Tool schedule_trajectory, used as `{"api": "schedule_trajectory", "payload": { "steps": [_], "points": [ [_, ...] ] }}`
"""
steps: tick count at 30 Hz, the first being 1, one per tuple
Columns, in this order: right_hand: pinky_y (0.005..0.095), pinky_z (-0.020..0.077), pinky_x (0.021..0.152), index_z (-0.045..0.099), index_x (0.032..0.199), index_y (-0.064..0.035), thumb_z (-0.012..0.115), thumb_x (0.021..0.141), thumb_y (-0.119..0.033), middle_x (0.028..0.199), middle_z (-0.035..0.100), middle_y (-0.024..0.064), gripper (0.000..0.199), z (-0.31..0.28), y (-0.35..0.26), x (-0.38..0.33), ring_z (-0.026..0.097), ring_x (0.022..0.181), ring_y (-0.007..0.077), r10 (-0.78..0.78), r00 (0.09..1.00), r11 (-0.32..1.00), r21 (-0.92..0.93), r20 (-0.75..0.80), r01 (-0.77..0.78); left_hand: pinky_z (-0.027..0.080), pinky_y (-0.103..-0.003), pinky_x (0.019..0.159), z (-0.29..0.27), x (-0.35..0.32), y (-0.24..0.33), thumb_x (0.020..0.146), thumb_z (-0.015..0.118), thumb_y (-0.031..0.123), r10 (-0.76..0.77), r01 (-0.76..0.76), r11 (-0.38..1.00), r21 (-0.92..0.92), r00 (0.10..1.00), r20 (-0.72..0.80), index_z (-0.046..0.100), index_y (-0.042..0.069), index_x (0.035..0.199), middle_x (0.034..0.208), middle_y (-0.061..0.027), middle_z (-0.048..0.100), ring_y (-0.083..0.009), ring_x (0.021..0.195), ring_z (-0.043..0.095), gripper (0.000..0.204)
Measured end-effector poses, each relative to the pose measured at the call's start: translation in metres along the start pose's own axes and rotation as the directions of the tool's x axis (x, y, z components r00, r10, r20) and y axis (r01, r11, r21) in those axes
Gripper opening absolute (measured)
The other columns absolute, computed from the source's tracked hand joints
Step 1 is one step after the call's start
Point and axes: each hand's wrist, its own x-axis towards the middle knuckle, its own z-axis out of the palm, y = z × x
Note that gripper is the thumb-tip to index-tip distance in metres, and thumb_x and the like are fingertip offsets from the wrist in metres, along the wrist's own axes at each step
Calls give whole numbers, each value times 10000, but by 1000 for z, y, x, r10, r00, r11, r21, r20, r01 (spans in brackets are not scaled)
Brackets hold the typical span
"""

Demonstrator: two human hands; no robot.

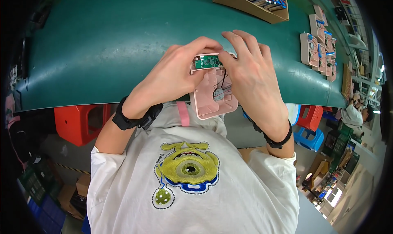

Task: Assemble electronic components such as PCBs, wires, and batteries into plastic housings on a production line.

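Observation:
A pale pink plastic housing point(208, 107) is held open side up at the near edge of the green table. My left hand point(170, 72) grips its left side, the thumb inside and the fingers round the far edge. A small green circuit board point(208, 62) sits at the housing's far end. My right hand point(256, 72) closes on the right side of the housing, with its thumb at the board's right end and the index finger raised and bent. A black wire point(224, 77) runs from beside that thumb toward a round silvery part point(219, 94) inside. What lies under the right fingertips is hidden.
On the green table point(123, 33), a cardboard box point(249, 6) of blue packs with red and white wiring stands at the far side. Several pink housings point(319, 49) with parts inside sit at the right. Red point(80, 123) and blue point(309, 139) stools stand below the table.

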Motion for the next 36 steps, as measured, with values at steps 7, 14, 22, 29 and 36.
{"api": "schedule_trajectory", "payload": {
  "steps": [7, 14, 22, 29, 36],
  "points": [
    [458, 497, 1014, 745, 1055, -37, 704, 798, 36, 1393, 664, 116, 271, 11, -3, -4, 593, 1321, 324, 23, 1000, 1000, -8, 20, -23, 586, -396, 1018, 5, -4, -9, 853, 719, -81, -38, 38, 999, 10, 999, 28, 641, 17, 1343, 1275, -151, 774, -338, 1208, 749, 505],
    [440, 513, 956, 794, 994, -77, 755, 802, -11, 1296, 721, 58, 206, 27, -3, -11, 651, 1203, 282, 63, 998, 998, 20, -1, -63, 579, -392, 1005, 1, -3, -15, 853, 708, -79, -87, 91, 995, -49, 993, 77, 648, 32, 1335, 1262, -132, 785, -303, 1193, 752, 498],
    [431, 514, 978, 813, 1018, -85, 765, 794, -19, 1295, 725, 53, 239, 37, -5, -16, 658, 1192, 278, 71, 997, 996, 53, -25, -70, 574, -441, 908, 2, -3, -25, 869, 697, -111, -59, 66, 995, -69, 993, 98, 643, 10, 1277, 1231, -164, 782, -377, 1217, 730, 429],
    [481, 488, 1032, 775, 953, -64, 733, 781, 10, 1300, 688, 96, 192, 33, -7, -16, 633, 1251, 299, -26, 1000, 999, 20, 15, 26, 569, -404, 988, 3, -3, -28, 850, 681, -89, -4, 10, 998, -58, 995, 97, 655, 19, 1288, 1226, -141, 785, -319, 1197, 743, 452],
    [500, 469, 1048, 742, 1003, -33, 719, 799, -1, 1311, 666, 117, 208, 30, -19, -17, 608, 1284, 321, 12, 995, 990, -143, 96, 2, 573, -402, 942, 3, 0, -26, 841, 695, -76, -32, 35, 999, -18, 992, 124, 652, 25, 1273, 1204, -128, 790, -305, 1150, 755, 446]
  ]
}}
